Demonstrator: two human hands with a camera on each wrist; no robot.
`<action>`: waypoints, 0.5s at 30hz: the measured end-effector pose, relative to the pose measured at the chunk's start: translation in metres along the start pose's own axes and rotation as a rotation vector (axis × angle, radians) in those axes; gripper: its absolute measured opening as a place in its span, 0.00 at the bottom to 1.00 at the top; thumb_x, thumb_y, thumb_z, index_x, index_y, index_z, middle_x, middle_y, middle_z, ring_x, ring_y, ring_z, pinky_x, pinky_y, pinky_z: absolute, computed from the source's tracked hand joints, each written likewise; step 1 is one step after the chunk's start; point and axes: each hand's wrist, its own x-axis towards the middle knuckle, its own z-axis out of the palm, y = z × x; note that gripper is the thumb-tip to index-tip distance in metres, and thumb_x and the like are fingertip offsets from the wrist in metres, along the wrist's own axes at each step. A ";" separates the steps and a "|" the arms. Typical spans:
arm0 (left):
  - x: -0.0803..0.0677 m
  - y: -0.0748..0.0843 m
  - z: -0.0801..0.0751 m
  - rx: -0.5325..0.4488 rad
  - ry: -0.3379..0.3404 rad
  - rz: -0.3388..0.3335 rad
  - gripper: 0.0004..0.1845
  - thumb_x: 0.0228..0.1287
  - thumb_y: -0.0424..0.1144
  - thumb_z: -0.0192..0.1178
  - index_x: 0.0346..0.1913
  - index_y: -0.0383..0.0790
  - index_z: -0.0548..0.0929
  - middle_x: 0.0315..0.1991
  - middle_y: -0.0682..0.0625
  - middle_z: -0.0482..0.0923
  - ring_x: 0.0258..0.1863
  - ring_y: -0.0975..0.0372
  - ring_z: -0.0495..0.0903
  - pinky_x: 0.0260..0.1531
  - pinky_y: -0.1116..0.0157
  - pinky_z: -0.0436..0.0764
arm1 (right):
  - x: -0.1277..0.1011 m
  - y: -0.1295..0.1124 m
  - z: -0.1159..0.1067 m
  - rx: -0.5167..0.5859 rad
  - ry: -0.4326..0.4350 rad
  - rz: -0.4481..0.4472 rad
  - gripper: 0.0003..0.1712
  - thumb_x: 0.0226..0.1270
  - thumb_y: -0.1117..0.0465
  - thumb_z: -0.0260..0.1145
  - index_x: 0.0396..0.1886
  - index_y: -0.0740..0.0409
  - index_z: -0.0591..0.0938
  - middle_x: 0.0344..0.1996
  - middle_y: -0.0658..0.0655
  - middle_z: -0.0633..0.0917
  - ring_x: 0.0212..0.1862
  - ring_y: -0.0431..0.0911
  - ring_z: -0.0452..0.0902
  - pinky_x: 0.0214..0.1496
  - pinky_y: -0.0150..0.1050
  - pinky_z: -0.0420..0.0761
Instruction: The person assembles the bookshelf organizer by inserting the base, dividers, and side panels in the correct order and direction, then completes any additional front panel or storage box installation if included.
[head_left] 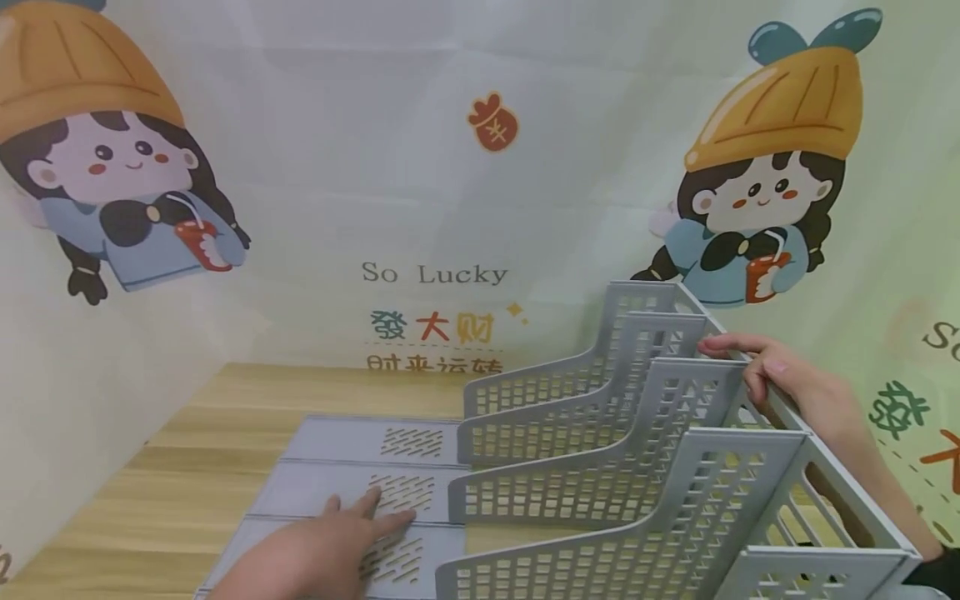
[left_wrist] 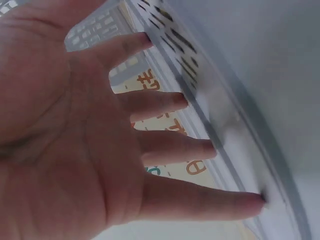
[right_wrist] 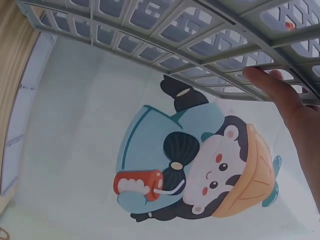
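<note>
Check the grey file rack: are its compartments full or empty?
Empty. The file rack shows only bare slotted floor panels between its dividers. The left hand lies flat on one panel; the right hand grips the back rail.

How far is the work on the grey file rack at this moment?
Done, as it looks: the grey file rack stands on the wooden table with four perforated dividers upright. In hand: the left hand presses with straight fingers on the slotted base panel, and the right hand grips the back frame's top edge. What is left cannot be told; no loose parts are visible.
</note>
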 end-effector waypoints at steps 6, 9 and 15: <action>0.002 -0.001 0.002 -0.005 -0.039 -0.028 0.60 0.37 0.54 0.89 0.79 0.65 0.71 0.85 0.40 0.56 0.79 0.22 0.53 0.60 0.17 0.66 | -0.002 0.007 -0.007 0.088 0.014 -0.048 0.23 0.87 0.69 0.37 0.26 0.63 0.66 0.60 0.50 0.88 0.65 0.38 0.80 0.49 0.28 0.71; -0.001 0.002 0.002 -0.003 -0.038 -0.022 0.60 0.36 0.55 0.89 0.79 0.63 0.71 0.85 0.39 0.57 0.79 0.22 0.54 0.60 0.18 0.67 | -0.003 0.011 -0.009 0.137 0.009 -0.056 0.24 0.87 0.69 0.35 0.26 0.62 0.67 0.59 0.51 0.88 0.64 0.39 0.81 0.46 0.30 0.70; -0.026 0.025 -0.003 0.102 -0.009 0.196 0.37 0.52 0.60 0.80 0.65 0.52 0.83 0.67 0.50 0.80 0.68 0.50 0.78 0.61 0.40 0.84 | -0.005 0.013 -0.009 0.218 0.017 -0.018 0.25 0.88 0.69 0.34 0.27 0.59 0.69 0.60 0.52 0.88 0.63 0.40 0.82 0.51 0.29 0.75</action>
